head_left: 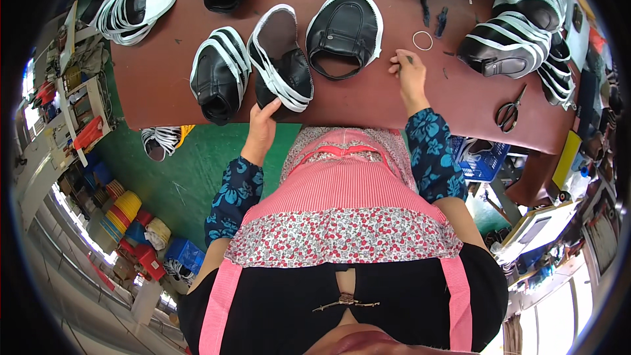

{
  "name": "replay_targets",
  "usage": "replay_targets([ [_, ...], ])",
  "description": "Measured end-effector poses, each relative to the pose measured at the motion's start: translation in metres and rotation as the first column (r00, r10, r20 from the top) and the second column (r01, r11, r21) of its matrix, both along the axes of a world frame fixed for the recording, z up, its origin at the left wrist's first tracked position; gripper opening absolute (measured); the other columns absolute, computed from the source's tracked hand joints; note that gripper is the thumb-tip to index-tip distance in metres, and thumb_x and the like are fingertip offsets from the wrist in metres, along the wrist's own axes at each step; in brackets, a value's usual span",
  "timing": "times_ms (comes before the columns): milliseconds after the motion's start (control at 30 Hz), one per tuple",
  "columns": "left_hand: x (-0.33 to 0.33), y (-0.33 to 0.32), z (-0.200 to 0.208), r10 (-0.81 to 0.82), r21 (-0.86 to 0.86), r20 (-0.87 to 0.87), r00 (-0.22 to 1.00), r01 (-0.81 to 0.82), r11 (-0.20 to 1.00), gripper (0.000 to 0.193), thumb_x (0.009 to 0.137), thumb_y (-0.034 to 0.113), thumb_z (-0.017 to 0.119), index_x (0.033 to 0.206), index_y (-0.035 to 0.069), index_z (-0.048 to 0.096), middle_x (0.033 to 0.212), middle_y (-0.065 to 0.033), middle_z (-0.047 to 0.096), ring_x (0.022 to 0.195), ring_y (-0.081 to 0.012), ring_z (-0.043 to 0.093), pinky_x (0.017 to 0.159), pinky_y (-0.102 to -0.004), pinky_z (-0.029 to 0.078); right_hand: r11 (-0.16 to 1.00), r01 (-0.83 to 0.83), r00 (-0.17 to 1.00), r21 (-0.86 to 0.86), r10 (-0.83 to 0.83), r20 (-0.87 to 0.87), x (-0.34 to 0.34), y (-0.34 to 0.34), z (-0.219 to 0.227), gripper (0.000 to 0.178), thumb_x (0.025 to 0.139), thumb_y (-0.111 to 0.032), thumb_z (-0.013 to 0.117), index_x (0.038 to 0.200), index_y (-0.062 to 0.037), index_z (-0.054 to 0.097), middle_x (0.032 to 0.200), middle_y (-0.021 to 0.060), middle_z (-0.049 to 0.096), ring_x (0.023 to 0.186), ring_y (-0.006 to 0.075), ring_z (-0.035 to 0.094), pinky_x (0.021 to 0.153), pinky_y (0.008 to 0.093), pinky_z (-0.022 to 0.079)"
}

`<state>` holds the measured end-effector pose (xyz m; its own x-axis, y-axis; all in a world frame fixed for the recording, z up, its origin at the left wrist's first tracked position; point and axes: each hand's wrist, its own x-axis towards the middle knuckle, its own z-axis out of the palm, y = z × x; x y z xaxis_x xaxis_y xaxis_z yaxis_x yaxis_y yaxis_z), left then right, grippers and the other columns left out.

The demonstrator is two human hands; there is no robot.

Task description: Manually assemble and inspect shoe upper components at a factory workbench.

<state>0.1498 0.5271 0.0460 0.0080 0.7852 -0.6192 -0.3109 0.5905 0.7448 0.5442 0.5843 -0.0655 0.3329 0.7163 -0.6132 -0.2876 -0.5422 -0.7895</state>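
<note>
My left hand (261, 128) pinches the near end of a stack of black shoe uppers (299, 89) with white edges, its thumb on top. The stack lies on the reddish-brown table (158, 92), with a brown inner face showing at its far end. Right of it rests a single black shoe upper (345, 23) with a white rim and a strap across. Another bundle of black uppers (220, 79) is at its left. Over the table, my right hand (411, 77) has its fingers curled around a small dark spot that I cannot make out. A thin white ring (422, 41) lies just beyond it.
Scissors (510, 112) lie near the table's right edge. Bundled uppers (506, 43) are piled at the right, with more bundles (135, 6) at the far left. Dark scraps (441, 21) lie beyond the ring. A blue basket (483, 160) stands below the table's right side.
</note>
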Motion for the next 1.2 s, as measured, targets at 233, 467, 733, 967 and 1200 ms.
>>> replay_targets([
  [233,0.047,0.019,0.018,-0.172,0.123,-0.161,0.972,0.193,0.973,0.042,0.099,0.008,0.079,0.139,-0.001,0.070,0.130,-0.0061,0.076,0.118,-0.0178,0.071,0.106,-0.0352,0.055,0.974,-0.225,0.971,-0.007,0.224,-0.083,0.018,0.021,0.022,0.025,0.109,-0.018,0.067,0.123,0.0037,0.067,0.102,0.0127,0.081,0.063,0.0133,0.066,0.055,0.0274,0.045],
  [467,0.113,0.043,-0.021,-0.287,0.316,-0.501,0.817,0.481,0.818,0.042,0.097,0.024,0.083,0.129,-0.002,0.076,0.119,-0.0186,0.081,0.109,-0.0319,0.078,0.100,-0.0435,0.058,0.778,-0.624,0.752,-0.070,0.622,0.218,-0.028,0.074,0.044,0.033,0.104,-0.031,0.075,0.108,0.0008,0.077,0.096,0.0158,0.083,0.092,0.0215,0.080,0.080,0.0405,0.062],
  [733,0.123,0.052,-0.021,-0.291,0.194,-0.713,0.638,0.578,0.793,0.038,0.100,0.035,0.075,0.111,-0.001,0.081,0.101,-0.0297,0.079,0.098,-0.0503,0.076,0.088,-0.0519,0.059,0.595,-0.719,0.147,-0.358,0.634,0.759,-0.042,0.084,0.021,0.038,0.098,-0.042,0.077,0.107,-0.0056,0.075,0.098,0.0238,0.080,0.093,0.0459,0.078,0.082,0.0569,0.063],
  [967,0.136,0.043,-0.024,-0.542,-0.169,-0.817,0.196,0.818,0.550,0.046,0.103,0.039,0.071,0.096,-0.006,0.079,0.087,-0.0318,0.075,0.082,-0.0510,0.075,0.078,-0.0590,0.059,0.815,-0.575,0.311,0.072,0.135,0.941,0.052,0.059,-0.022,0.041,0.100,-0.044,0.079,0.103,-0.0032,0.072,0.079,0.0197,0.074,0.069,0.0405,0.072,0.061,0.0482,0.057],
  [1200,0.114,0.043,0.004,-0.047,0.139,-0.979,0.197,0.819,0.557,0.011,0.084,0.014,0.070,0.079,0.005,0.074,0.084,-0.0211,0.073,0.083,-0.0409,0.072,0.082,-0.0507,0.054,0.886,-0.456,0.746,-0.080,0.430,0.509,0.035,0.013,0.013,0.033,0.104,-0.033,0.080,0.097,-0.0023,0.070,0.070,0.0043,0.065,0.054,0.0129,0.060,0.049,0.0313,0.047],
])
